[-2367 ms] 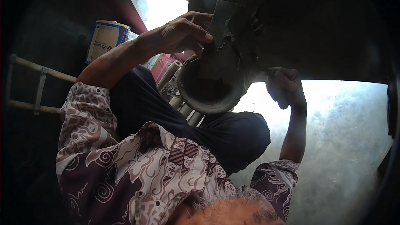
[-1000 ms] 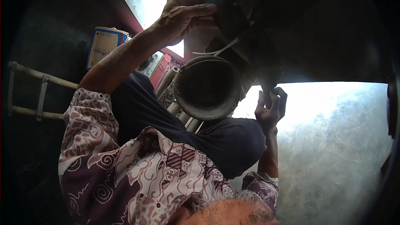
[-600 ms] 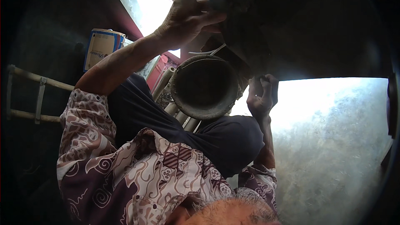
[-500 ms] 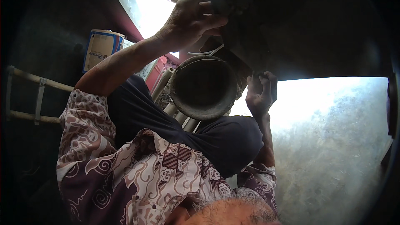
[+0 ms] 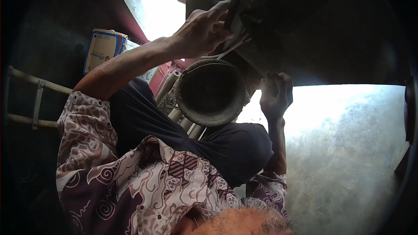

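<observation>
In the head view, the edge of a dark flat plate (image 5: 235, 8) is pinched between the thumb and fingers of the left hand (image 5: 202, 31), beyond the far rim of a round dark bucket (image 5: 212, 121). The right hand (image 5: 276, 97) is held with fingers curled narrowly, just off the bucket's right edge, and whether anything is gripped there cannot be told in the shadow. Pale strips (image 5: 233, 48) are seen by the far rim, and a pole (image 5: 168, 88) by the left edge.
</observation>
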Available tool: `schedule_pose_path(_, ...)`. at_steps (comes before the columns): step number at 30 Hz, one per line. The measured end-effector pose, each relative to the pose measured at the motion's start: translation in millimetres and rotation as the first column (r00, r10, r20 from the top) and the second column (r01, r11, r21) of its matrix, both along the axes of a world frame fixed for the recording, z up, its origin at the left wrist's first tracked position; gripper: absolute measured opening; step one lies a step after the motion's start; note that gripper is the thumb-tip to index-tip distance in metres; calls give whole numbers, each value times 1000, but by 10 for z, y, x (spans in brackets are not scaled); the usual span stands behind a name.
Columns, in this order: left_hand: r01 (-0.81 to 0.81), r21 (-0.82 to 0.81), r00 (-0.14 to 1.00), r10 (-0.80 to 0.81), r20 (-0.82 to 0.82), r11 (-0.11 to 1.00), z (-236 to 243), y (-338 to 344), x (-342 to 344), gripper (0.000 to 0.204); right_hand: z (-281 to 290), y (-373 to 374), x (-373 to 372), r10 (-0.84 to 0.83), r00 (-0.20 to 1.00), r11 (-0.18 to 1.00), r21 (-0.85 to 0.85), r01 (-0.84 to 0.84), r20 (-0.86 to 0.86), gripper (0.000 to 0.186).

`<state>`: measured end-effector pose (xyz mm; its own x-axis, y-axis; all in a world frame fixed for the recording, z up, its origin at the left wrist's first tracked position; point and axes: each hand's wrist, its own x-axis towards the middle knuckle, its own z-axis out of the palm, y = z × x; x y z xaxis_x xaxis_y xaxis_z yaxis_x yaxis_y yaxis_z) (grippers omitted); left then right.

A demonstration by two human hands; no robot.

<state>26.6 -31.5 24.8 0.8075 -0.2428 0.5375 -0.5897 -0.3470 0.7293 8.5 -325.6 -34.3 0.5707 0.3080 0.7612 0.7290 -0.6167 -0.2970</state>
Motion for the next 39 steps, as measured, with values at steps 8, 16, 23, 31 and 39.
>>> schedule_pose_path(8, 11, 230, 960, -75, 270, 973, -232, 199, 96, 73, 182, -165, -89, -30, 999, 990, -142, 27, -21, 23)
schedule_pose_path(16, 117, 333, 973, -175, 151, 936, -441, 260, -23, 69, 445, -186, -177, -63, 997, 995, -79, 67, 54, 23)
schedule_pose_path(23, -47, 47, 981, 55, -185, 998, -618, 465, -78, 57, 411, -469, 69, -4, 999, 968, -250, 13, 37, 23)
schedule_pose_path(31, -176, -131, 941, 128, -315, 976, -497, 583, -43, 60, 628, -474, 760, 31, 993, 928, -366, -71, -115, 20)
schedule_pose_path(39, -200, -224, 911, 97, -401, 954, -477, 580, -37, 61, 914, -739, 1065, -126, 992, 806, -583, 99, -6, 19)
